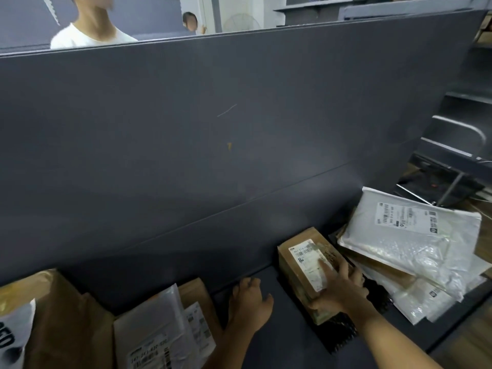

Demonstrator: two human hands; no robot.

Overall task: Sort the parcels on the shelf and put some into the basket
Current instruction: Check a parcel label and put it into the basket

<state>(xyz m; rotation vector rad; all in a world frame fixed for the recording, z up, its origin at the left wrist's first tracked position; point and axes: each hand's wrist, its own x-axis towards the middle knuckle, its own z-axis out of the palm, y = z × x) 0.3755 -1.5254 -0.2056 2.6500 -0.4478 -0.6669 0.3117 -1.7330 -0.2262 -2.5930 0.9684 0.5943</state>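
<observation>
The right hand [339,287] grips a brown box [298,255] lying on the grey shelf [279,342], just beside a pile of white mailers [415,235]. The left hand [250,300] hovers nearby, fingers loose, holding nothing.

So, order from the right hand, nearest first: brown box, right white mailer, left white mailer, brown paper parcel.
1. Brown box: right hand grips it.
2. Right white mailer: atop right pile.
3. Left white mailer: lower left.
4. Brown paper parcel: far left.

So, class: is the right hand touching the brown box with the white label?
Touching. The head view shows the right hand gripping the brown box, fingers lying across its white label.
</observation>
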